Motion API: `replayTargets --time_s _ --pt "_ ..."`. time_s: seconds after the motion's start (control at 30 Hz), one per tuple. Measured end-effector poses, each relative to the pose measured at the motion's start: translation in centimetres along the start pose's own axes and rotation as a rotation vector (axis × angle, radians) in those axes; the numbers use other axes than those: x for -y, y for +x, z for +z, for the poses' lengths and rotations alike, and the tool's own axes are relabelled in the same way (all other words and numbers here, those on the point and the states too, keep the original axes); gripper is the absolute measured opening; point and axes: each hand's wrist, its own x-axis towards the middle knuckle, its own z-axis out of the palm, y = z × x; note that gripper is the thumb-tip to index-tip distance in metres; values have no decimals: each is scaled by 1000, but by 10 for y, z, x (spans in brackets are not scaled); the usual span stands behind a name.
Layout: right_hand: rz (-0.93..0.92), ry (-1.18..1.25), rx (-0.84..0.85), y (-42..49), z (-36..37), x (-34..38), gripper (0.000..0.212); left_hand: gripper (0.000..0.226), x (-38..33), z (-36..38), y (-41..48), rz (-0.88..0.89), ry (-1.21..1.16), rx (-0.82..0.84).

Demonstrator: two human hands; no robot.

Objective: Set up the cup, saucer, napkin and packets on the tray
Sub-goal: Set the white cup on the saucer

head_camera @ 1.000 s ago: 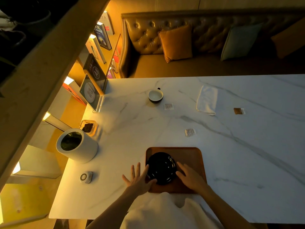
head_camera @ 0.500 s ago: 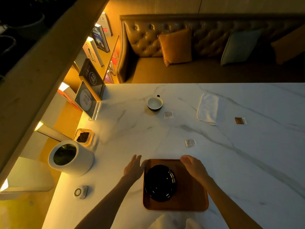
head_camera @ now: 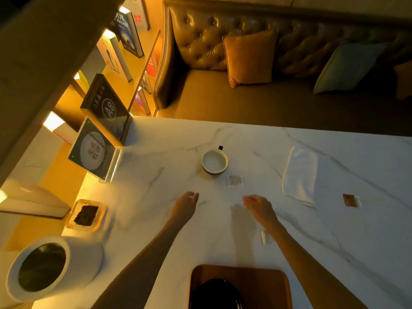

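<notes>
we saw a white marble table (head_camera: 156, 219) with grey veining, smooth and glossy under warm light. at its near edge lay a wooden tray (head_camera: 263, 284), rectangular with rounded corners, cut off by the lower frame edge. on the tray sat one black glossy saucer (head_camera: 215, 293), round, also cut off below.

one cup (head_camera: 214, 161), round, pale inside and dark outside with a small dark handle at its far side, stood on the marble well beyond the tray. one white napkin (head_camera: 299, 175), soft and folded into an oblong, lay to the right of the cup. we counted three packets, all off the tray: a pale square packet (head_camera: 234, 181) just beside the cup, a brown packet (head_camera: 350, 200) right of the napkin, and a third packet (head_camera: 265, 237), partly hidden by the right forearm and hard to make out.

both arms reached over the marble between tray and cup. the left hand (head_camera: 186, 206) was loosely curled, fingers partly bent, holding nothing. the right hand (head_camera: 258, 206) was likewise half-curled and we saw nothing in it; its fingertips were blurred.

at the left stood a white cylindrical pot (head_camera: 84, 259) with a dark opening, a clear square dish (head_camera: 85, 216) of dark matter, and an acrylic sign (head_camera: 93, 150). beyond the table ran a tufted leather sofa (head_camera: 200, 41) with an orange cushion (head_camera: 249, 56) and a pale cushion (head_camera: 347, 65).
</notes>
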Motion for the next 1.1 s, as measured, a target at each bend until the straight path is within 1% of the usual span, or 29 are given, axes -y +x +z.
replayTargets --time_s 0.1,0.2,0.23,0.3,0.37,0.43,0.53,0.6,0.67,0.7,0.83,0.87,0.97,1.03,1.1 --pt "-26 90 9 48 10 46 33 47 -33 -8 48 28 -83 -38" --pt "-45 196 17 87 26 80 50 59 -57 -9 85 122 -70 -47" --pt "-58 208 26 96 33 86 52 60 -62 -6 95 139 -66 -32" --pt "-65 264 45 108 45 90 52 56 -68 1 110 136 -134 24" --pt "-48 335 36 113 52 89 52 47 -72 9 117 48 -316 61" --pt "-32 403 27 115 55 88 52 40 -74 15 117 -21 -454 40" --pt "-9 529 70 113 53 92 52 39 -77 14 113 10 -465 -11" --pt "74 670 101 108 49 100 52 39 -80 9 107 -12 -538 12" --pt "141 760 112 96 46 104 52 39 -82 4 95 -60 -563 39" --pt "138 768 119 87 45 103 52 39 -80 2 87 -76 -562 46" --pt "-13 746 165 34 44 83 48 38 -63 -2 32 -82 -664 77" --pt "-24 755 171 18 43 76 47 38 -58 -3 14 -87 -704 88" --pt "53 828 190 -35 43 56 43 36 -41 -1 -47 -83 -800 104" --pt "72 855 256 -76 45 38 42 35 -27 5 -91 -67 -793 93" --pt "70 892 335 -116 48 16 46 37 -12 12 -134 -65 -803 84"
